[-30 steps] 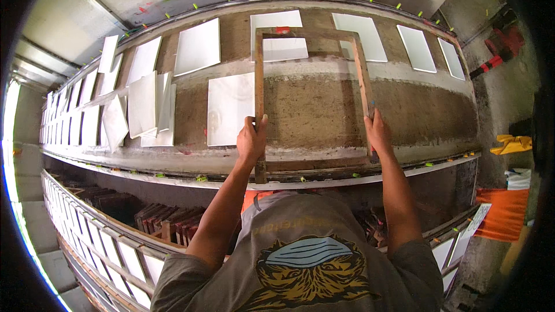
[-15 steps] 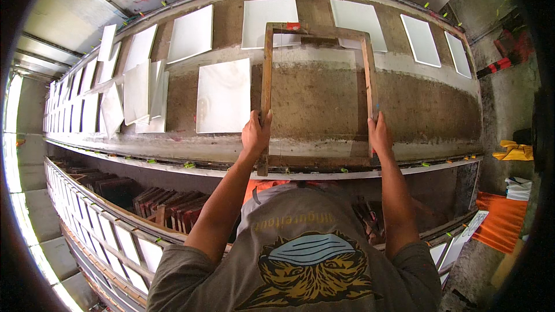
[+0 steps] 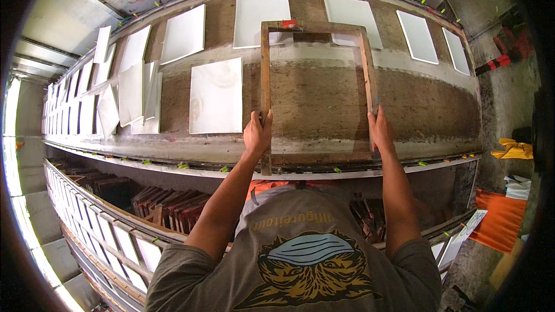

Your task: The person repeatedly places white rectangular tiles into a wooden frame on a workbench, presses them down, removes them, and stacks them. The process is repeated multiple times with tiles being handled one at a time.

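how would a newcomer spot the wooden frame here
Find the long table across the middle. Over it, the left grip and right grip hold the wooden frame by its sides. Unlike the white sheets nearby, it's brown and see-through in the middle.

Right of the frame (image 3: 266, 69), past the right hand (image 3: 381, 128) on its side, a broad stretch of desk (image 3: 428, 110) leaves room to pass, up to the right sheet (image 3: 417, 37). On the left, only a narrow strip parts frame and near sheet (image 3: 216, 96), the left hand (image 3: 257, 133) blocking its near end. A wider gap lies between that sheet and the pile (image 3: 132, 93). Clips (image 3: 183, 166) stud the near edge.
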